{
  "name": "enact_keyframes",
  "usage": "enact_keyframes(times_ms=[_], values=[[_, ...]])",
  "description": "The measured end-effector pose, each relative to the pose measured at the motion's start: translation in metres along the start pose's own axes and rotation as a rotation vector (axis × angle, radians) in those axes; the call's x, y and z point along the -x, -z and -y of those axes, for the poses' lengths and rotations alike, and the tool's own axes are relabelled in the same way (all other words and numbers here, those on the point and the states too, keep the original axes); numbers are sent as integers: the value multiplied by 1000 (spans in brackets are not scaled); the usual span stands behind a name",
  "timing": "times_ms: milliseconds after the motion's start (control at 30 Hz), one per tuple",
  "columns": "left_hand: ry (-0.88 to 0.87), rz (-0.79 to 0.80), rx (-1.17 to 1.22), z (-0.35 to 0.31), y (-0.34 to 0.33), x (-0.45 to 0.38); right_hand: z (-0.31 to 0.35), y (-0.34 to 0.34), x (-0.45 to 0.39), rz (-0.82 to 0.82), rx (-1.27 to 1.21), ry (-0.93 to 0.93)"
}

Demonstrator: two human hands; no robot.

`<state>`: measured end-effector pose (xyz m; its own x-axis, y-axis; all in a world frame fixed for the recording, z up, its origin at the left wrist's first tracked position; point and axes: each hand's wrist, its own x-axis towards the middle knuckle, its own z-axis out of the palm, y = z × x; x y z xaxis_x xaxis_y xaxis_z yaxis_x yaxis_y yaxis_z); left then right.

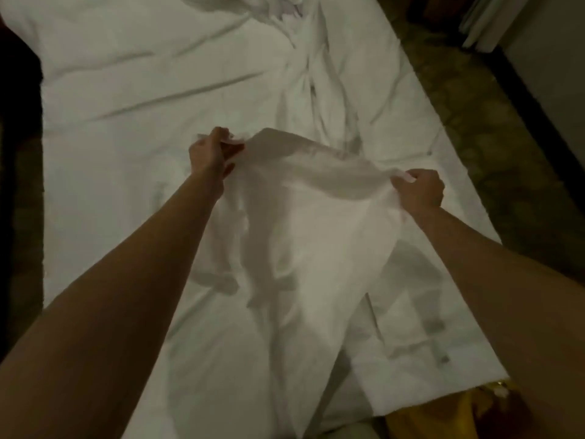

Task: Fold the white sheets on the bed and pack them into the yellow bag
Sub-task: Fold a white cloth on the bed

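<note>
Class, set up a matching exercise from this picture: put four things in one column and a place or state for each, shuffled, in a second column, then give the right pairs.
Things:
1. left hand
2. right hand
3. yellow bag
4. crumpled sheet

Places or states:
A. at the bottom edge, beside the bed
B. grips the right end of the lifted sheet
C. bunched at the far end of the bed
D. grips the left end of the lifted sheet

Pairs: 1-D, 2-B, 3-A, 4-C
</note>
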<state>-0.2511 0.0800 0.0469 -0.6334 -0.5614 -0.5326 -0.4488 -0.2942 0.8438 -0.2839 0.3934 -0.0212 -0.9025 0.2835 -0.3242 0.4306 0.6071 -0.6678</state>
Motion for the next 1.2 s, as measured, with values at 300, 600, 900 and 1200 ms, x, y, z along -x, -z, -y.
enact_keyframes(times_ms=[300, 600, 900, 1200], values=[[73, 311, -125, 32, -99, -74, -3, -3, -148, -148, -305, -84], [70, 350, -434, 170, -105, -24, -104, -64, -88, 103, -281, -444], [-20, 766, -1024, 258, -125, 97, -126, -56, -50, -94, -171, -307], [-143, 681, -1255, 274, -128, 131, -145, -9, -45, 355, -430, -467]])
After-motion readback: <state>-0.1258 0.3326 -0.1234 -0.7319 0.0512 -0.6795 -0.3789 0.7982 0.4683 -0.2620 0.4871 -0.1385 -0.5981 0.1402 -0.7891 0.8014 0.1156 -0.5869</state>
